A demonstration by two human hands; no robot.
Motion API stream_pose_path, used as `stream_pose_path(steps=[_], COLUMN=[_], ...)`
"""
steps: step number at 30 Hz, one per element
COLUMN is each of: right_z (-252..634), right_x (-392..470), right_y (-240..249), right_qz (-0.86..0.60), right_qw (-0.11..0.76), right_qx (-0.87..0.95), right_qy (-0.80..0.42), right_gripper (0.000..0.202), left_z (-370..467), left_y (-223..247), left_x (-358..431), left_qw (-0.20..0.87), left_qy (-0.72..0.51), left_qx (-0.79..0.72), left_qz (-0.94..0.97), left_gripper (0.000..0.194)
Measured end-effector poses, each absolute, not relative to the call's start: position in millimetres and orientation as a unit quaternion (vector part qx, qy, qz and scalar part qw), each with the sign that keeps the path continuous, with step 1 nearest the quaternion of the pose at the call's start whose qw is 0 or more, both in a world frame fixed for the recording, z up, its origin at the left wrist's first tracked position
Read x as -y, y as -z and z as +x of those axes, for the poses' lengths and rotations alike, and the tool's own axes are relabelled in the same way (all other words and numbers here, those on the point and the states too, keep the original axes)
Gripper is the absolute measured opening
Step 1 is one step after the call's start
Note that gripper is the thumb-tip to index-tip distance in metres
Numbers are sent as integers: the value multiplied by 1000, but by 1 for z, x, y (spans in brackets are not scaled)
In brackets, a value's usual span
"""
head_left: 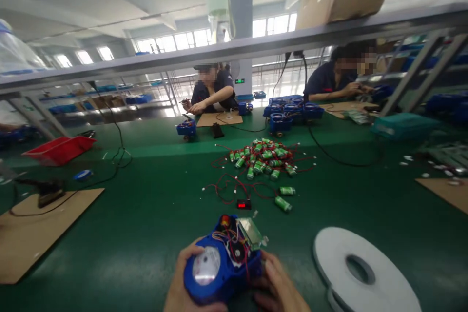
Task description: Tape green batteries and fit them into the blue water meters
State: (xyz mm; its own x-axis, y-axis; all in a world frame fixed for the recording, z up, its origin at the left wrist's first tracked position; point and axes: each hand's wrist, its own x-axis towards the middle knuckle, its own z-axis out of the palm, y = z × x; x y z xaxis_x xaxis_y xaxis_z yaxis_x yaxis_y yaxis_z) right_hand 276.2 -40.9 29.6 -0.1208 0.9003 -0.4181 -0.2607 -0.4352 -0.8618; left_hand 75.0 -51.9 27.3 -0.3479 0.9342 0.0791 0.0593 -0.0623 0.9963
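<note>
Low in the view, both hands hold a blue plastic device housing (215, 285) with a round clear window on its left part. Its open right part shows wires, a small round black part and a green circuit board (250, 232) tilted up at the edge. My left hand (182, 278) wraps round the left side, thumb near the window. My right hand (280, 282) grips the right side; some of its fingers are hidden beneath. Just beyond lies a small black meter (243, 204) with a lit red display, and two green batteries (283, 204) with leads.
A heap of green wired batteries (261, 158) lies mid-table. A white tape roll (360, 268) is at right, a brown board (47, 234) at left, a red tray (60, 150) behind it. Across the table two people work near blue housings (288, 109). A shelf (234, 48) spans overhead.
</note>
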Motion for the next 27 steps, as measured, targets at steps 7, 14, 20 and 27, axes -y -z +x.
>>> stream_pose_path(steps=[7,14,20,27], right_z=[300,303,300,295], right_x=[25,0,-10,-10], right_y=[-53,-59,-59,-65], right_qz=[-469,-462,-467,-445], right_qw=[403,359,331,331], right_qx=[432,592,625,725], right_qy=[-656,-554,-532,-409], right_gripper=[59,31,20,15], left_z=[86,77,71,73], left_y=[-53,-55,-50,-48], left_x=[56,50,46,45], left_qw=[367,443,445,445], left_qy=[-598,-641,-638,-642], left_qx=[-592,-537,-544,-538], left_qz=[397,323,314,317], left_gripper=[68,71,66,67])
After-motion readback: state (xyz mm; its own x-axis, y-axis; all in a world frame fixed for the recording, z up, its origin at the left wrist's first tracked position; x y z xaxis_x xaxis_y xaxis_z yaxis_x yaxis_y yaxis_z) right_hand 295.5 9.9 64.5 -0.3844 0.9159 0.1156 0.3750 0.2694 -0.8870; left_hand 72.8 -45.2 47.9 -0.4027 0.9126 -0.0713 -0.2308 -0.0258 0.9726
